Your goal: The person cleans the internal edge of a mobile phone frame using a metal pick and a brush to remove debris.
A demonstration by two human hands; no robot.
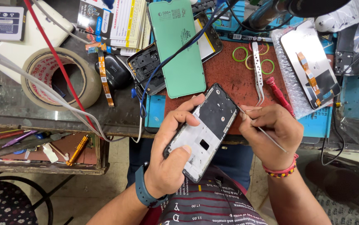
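Phone frame [206, 131] sits dead centre of the picture, black and stripped bare, tilted with its top end toward the upper right, just off the near edge of the desk [238, 79]. Left hand [173, 148] cradles it from the lower left, fingers [188, 109] curled over the long edge and thumb pressed on the inner face, firmly closed on it. Right hand [273, 133] comes in from the right, pinched shut on a thin metal probe [263, 131], its tip meeting the frame's right edge near the top. This looks like picking or scraping along that rim. Any next stroke would need a light, steady touch and the frame held rigid. Above, tweezers [258, 73], a red screwdriver [279, 96] and a green back cover [179, 46] lie on the desk, untouched.
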